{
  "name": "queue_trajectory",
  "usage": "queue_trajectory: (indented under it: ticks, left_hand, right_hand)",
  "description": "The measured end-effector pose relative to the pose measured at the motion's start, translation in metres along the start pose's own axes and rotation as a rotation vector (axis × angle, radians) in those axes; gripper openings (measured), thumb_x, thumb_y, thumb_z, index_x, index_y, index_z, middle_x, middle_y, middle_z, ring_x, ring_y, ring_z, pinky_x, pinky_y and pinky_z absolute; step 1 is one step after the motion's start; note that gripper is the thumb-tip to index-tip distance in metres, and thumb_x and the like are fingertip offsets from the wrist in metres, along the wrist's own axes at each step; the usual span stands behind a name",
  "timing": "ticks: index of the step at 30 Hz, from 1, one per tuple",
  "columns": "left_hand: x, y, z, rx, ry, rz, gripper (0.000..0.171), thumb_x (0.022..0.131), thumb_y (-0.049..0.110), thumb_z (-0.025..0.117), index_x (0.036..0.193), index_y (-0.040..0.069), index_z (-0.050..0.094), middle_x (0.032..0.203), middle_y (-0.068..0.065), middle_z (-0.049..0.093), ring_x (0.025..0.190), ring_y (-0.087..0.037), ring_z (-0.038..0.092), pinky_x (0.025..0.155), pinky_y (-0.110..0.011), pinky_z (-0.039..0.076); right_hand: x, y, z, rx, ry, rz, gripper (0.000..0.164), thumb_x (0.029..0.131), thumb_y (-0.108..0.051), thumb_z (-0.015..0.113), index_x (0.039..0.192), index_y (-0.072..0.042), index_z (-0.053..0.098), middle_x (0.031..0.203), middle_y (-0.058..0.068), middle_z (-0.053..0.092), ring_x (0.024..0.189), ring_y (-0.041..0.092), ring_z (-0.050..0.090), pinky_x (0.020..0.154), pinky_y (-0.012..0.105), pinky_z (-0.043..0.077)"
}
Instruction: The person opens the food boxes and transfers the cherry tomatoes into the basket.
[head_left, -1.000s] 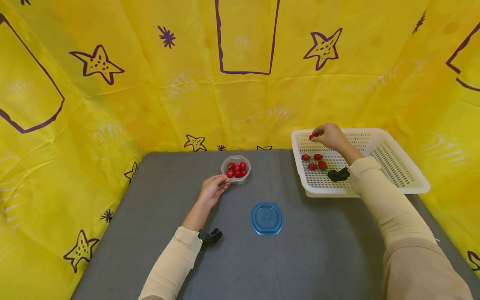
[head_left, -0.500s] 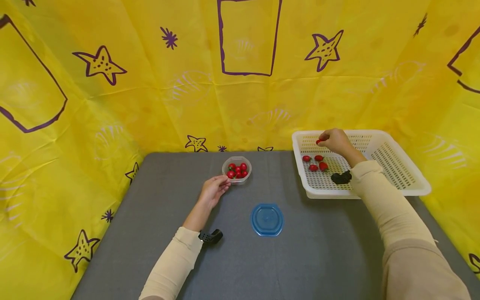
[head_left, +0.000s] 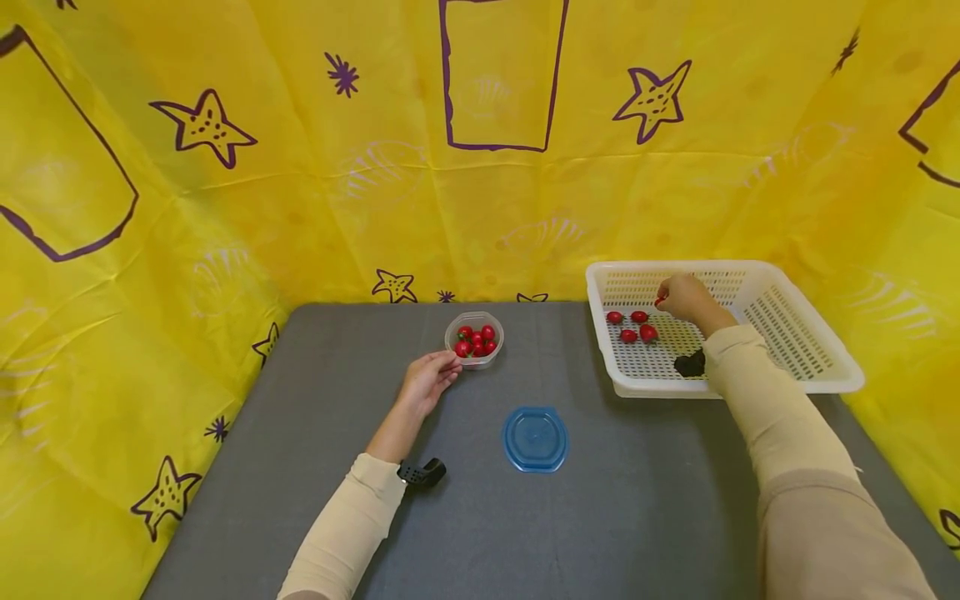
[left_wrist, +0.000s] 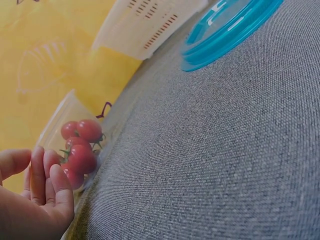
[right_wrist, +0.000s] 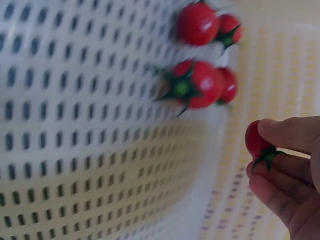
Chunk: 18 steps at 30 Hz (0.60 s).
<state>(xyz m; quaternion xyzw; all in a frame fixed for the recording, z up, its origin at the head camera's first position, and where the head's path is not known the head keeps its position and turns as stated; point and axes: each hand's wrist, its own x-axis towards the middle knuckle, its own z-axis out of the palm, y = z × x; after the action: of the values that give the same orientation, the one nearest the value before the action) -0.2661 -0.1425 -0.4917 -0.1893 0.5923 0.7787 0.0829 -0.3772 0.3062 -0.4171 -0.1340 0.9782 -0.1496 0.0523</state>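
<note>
My right hand pinches a cherry tomato with a green calyx between thumb and fingers, inside the white basket. Several other cherry tomatoes lie on the basket's perforated floor, left of that hand. At the back middle of the table stands a small clear plastic container with several red cherry tomatoes in it. My left hand holds this container's near left rim between thumb and fingertips; the thumb shows on one side of the rim in the left wrist view.
A blue lid lies flat on the grey tabletop, between the container and the basket and nearer to me. Yellow patterned cloth hangs behind and on both sides. A dark wrist device overlaps the basket floor.
My right hand, with the cherry tomato, has moved down and to the right within the basket. The left hand stays at the container's rim.
</note>
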Motion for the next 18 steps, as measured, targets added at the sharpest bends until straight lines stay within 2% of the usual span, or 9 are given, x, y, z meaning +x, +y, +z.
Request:
queue_trajectory:
  ticks: [4, 10, 18]
  left_hand:
    - [0.000, 0.000, 0.000, -0.005, 0.001, 0.000, 0.025, 0.097, 0.013, 0.060, 0.116, -0.003, 0.058, 0.078, 0.004, 0.067, 0.074, -0.007, 0.065, 0.073, -0.020, 0.054]
    - [0.000, -0.001, 0.000, -0.005, 0.002, 0.001, 0.023, 0.096, 0.013, 0.060, 0.114, -0.003, 0.058, 0.078, 0.004, 0.067, 0.073, -0.007, 0.065, 0.071, -0.019, 0.054]
    - [0.000, 0.000, 0.002, -0.011, -0.006, 0.006, 0.025, 0.096, 0.011, 0.059, 0.115, -0.004, 0.058, 0.077, 0.004, 0.067, 0.072, -0.007, 0.064, 0.071, -0.019, 0.054]
  right_hand:
    - [-0.004, 0.009, 0.005, -0.071, -0.058, 0.012, 0.019, 0.083, -0.007, 0.065, 0.090, 0.010, 0.065, 0.088, 0.026, 0.067, 0.084, 0.041, 0.061, 0.082, 0.055, 0.047]
    - [-0.006, 0.018, 0.011, -0.057, -0.143, 0.043, 0.018, 0.083, -0.008, 0.066, 0.089, 0.009, 0.065, 0.088, 0.024, 0.066, 0.083, 0.039, 0.060, 0.078, 0.052, 0.049]
    - [-0.005, 0.018, 0.014, -0.012, -0.174, 0.088, 0.017, 0.083, -0.007, 0.066, 0.089, 0.008, 0.066, 0.086, 0.021, 0.066, 0.082, 0.035, 0.059, 0.077, 0.049, 0.049]
